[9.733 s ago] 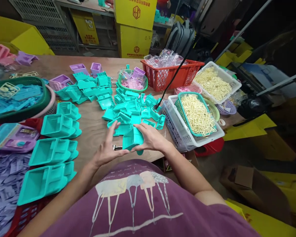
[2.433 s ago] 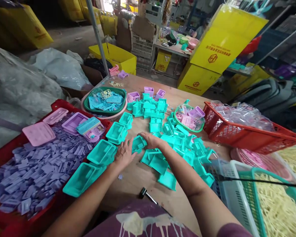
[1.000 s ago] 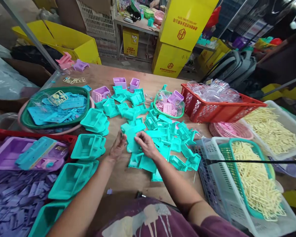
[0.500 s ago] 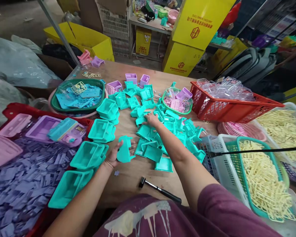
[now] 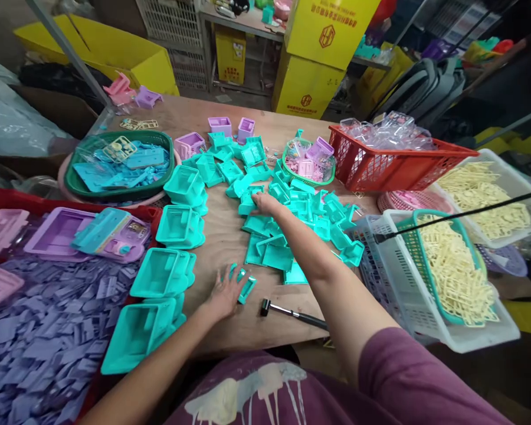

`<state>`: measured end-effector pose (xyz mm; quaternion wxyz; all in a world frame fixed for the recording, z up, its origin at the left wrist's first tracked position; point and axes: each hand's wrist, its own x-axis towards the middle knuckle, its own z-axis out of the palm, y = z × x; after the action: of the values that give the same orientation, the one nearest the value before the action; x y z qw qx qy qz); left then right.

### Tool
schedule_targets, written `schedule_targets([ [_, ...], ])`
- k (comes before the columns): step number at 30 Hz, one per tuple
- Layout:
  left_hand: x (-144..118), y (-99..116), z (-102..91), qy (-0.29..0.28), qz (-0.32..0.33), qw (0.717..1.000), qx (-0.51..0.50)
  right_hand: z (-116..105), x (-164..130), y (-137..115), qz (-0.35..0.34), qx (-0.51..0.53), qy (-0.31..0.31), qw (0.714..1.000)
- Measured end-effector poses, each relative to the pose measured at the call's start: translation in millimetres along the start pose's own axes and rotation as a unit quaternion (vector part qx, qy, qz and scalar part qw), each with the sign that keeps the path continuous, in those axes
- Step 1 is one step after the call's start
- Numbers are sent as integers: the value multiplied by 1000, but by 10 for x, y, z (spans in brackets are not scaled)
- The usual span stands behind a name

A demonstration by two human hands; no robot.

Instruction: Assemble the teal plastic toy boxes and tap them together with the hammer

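My left hand point(image 5: 225, 292) is palm down low over the table, its fingers curled over a teal plastic part point(image 5: 248, 289). Much of that part is hidden under the fingers. Reaching into the loose heap of teal parts point(image 5: 303, 209), my right hand point(image 5: 268, 205) has its fingers closed at the edge of a teal plastic box point(image 5: 246, 203). Its fingertips are partly hidden. Left of both hands, stacked teal box shells point(image 5: 157, 274) stand in a row. A hammer point(image 5: 292, 313) with a black handle lies near the table's front edge.
At left is a red crate point(image 5: 75, 227) of small purple pieces, with a green basket point(image 5: 128, 195) of blue parts behind it. A small green basket point(image 5: 334, 177), a red crate point(image 5: 398, 171) of clear packaging and a white basket point(image 5: 469, 342) of cream pieces stand at right.
My left hand has turned palm down and lowered the teal part toward the table. My right hand stays at the heap, its fingers on a teal box. The view has shifted.
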<state>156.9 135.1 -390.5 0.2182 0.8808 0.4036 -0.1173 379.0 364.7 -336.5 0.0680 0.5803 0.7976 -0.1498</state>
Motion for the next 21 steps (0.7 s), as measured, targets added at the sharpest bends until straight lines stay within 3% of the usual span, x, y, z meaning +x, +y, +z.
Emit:
schedule_targets([
  [3, -68, 59, 27, 72, -107, 987, -99, -254, -472, -113, -30, 39, 61, 997],
  [4, -82, 83, 39, 93, -138, 978, -123, -324, -753, -163, -63, 83, 129, 986],
  [6, -107, 136, 78, 122, -184, 964, -151, -362, -1455, -258, -88, 113, 176, 974],
  [8, -136, 182, 139, 148, -206, 953, -166, -196, -2225, -284, -97, 185, 195, 958],
  [10, -160, 218, 213, 175, -210, 946, -173, 173, -2911, -202, -61, 204, 138, 967],
  [12, -148, 256, 282, 183, -208, 947, -164, 638, -3419, -46, -14, 182, 71, 981],
  [14, -79, 306, 331, 169, -220, 951, -140, 1050, -3743, 122, 22, 145, 22, 989],
  [16, 40, 363, 359, 153, -245, 951, -106, 1307, -3929, 264, 55, 108, -13, 993],
  [19, 219, 428, 382, 143, -276, 949, -52, 1431, -4041, 371, 174, 88, -14, 981],
  [21, 289, 446, 393, 139, -276, 951, -22, 1458, -4025, 348, 298, 120, 21, 947],
])
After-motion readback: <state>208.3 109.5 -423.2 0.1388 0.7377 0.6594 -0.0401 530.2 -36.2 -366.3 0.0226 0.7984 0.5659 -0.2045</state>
